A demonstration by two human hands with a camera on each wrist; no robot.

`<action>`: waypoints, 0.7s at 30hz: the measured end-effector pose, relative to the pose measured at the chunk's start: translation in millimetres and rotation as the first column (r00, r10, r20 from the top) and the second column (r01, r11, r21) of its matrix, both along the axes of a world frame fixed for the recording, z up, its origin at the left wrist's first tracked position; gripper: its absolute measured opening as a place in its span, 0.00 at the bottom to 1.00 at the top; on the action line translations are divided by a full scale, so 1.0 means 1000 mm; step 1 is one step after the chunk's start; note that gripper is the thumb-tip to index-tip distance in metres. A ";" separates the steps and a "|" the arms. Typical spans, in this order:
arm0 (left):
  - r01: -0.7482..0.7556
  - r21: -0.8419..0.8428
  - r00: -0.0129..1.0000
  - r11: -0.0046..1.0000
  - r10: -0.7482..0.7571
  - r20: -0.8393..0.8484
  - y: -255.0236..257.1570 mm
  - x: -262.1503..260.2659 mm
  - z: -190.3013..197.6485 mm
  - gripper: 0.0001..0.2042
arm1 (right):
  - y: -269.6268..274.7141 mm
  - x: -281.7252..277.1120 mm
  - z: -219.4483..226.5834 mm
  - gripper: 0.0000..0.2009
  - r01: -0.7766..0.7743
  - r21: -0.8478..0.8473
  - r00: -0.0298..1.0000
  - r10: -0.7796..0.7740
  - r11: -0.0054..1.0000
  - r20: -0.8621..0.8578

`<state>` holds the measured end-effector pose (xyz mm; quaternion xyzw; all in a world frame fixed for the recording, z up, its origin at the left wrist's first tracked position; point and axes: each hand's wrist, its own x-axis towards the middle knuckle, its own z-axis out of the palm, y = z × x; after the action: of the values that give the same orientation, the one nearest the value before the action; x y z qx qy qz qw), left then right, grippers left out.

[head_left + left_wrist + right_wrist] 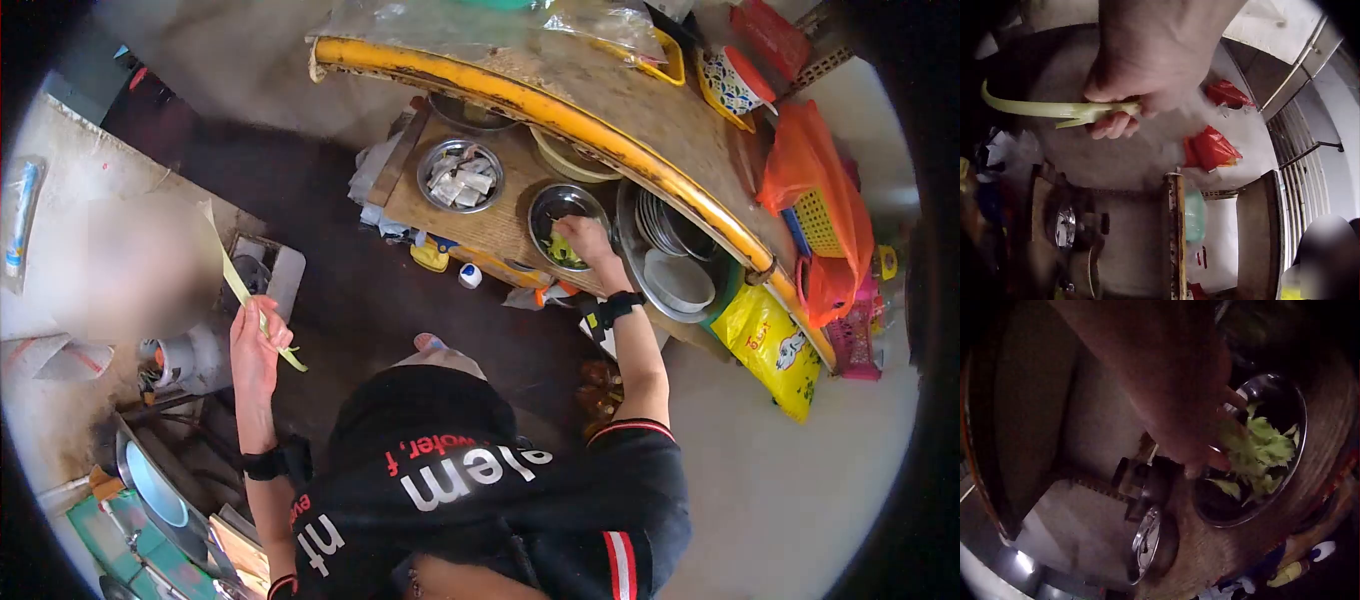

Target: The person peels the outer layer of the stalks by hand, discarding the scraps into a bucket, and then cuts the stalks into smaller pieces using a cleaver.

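Note:
My left hand (258,345) is raised on the left, its fingers curled round a long pale green stalk (236,282). In the left wrist view the stalk (1041,110) sticks out sideways from the hand (1147,69), with a short side branch. My right hand (585,240) reaches into a steel bowl (533,222) on the wooden board. The right wrist view has the hand (1179,419) with green leaves (1266,447) between its fingers and spread in the bowl (1302,412); its fingertips are partly hidden.
A steel bowl of pale cut pieces (465,178) stands left of the leaf bowl. To the right is a large basin (665,300) with stacked dishes. A yellow-edged shelf (620,140) overhangs the board. A yellow bag (765,350) and orange bag (825,220) are farther right.

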<state>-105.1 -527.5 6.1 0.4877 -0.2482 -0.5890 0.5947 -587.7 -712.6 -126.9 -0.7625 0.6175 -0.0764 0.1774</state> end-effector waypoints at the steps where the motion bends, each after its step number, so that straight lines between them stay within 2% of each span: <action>1: 0.011 0.008 1.000 1.000 -0.011 0.007 0.003 0.001 -0.002 0.14 | -0.006 -0.012 -0.013 0.08 -0.006 0.008 1.000 0.006 1.000 -0.006; 3: 0.001 0.027 1.000 1.000 -0.002 0.026 0.009 -0.002 -0.003 0.14 | -0.014 -0.022 -0.024 0.09 -0.016 -0.026 0.964 0.022 1.000 0.264; 5: 0.000 0.038 0.999 0.999 -0.002 0.047 0.013 -0.002 -0.003 0.14 | -0.016 -0.028 -0.012 0.11 -0.039 -0.071 0.968 0.055 0.997 0.245; 8: -0.019 0.062 0.995 0.998 0.013 0.099 0.018 -0.002 -0.006 0.14 | -0.017 -0.026 0.004 0.15 0.157 -0.118 0.969 -0.130 0.980 0.208; 9: -0.021 0.070 0.994 0.997 0.013 0.110 0.020 -0.002 -0.008 0.15 | -0.017 -0.026 0.005 0.15 0.154 -0.118 0.971 -0.128 0.981 0.202; 11: -0.025 0.079 0.993 0.997 0.016 0.117 0.025 0.001 -0.011 0.15 | -0.017 -0.024 0.004 0.14 0.161 -0.283 0.961 -0.085 0.945 0.265; 12: -0.022 0.076 0.993 0.997 0.013 0.119 0.028 0.004 -0.014 0.15 | -0.017 -0.025 0.001 0.14 0.157 -0.284 0.962 -0.081 0.946 0.261; 14: -0.024 0.071 0.993 0.997 0.015 0.114 0.031 0.007 -0.015 0.15 | -0.015 -0.032 -0.007 0.15 0.164 -0.167 0.950 -0.110 0.972 0.291; 16: -0.040 0.070 0.991 0.997 0.030 0.133 0.039 0.009 -0.013 0.15 | -0.006 -0.026 0.014 0.15 0.190 -0.436 0.981 -0.160 0.879 0.105; 17: -0.094 0.069 0.987 0.993 0.084 0.139 0.043 0.008 -0.014 0.15 | 0.004 -0.006 0.045 0.15 0.218 -0.492 0.976 -0.189 0.843 0.108; 18: -0.102 0.045 0.986 0.994 0.095 0.139 0.044 0.007 -0.015 0.15 | 0.003 0.004 0.052 0.13 0.217 -0.522 0.974 -0.222 0.825 0.053; 19: -0.128 0.019 0.981 0.992 0.123 0.151 0.048 0.011 -0.013 0.14 | 0.010 0.029 0.067 0.08 0.266 -0.500 0.962 -0.199 0.824 0.185; 20: -0.140 0.036 0.978 0.989 0.132 0.163 0.054 0.015 -0.009 0.13 | 0.006 0.048 0.064 0.05 0.215 -0.533 0.959 -0.074 0.818 0.273; 21: -0.156 0.053 0.974 0.986 0.145 0.171 0.059 0.019 -0.006 0.11 | 0.005 0.071 0.063 0.05 0.141 -0.428 0.943 0.011 0.893 0.333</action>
<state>-86.1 -468.2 0.4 0.5720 -0.2399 -0.5071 0.5984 -517.1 -707.3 -64.0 -0.7380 0.5708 -0.3470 0.0953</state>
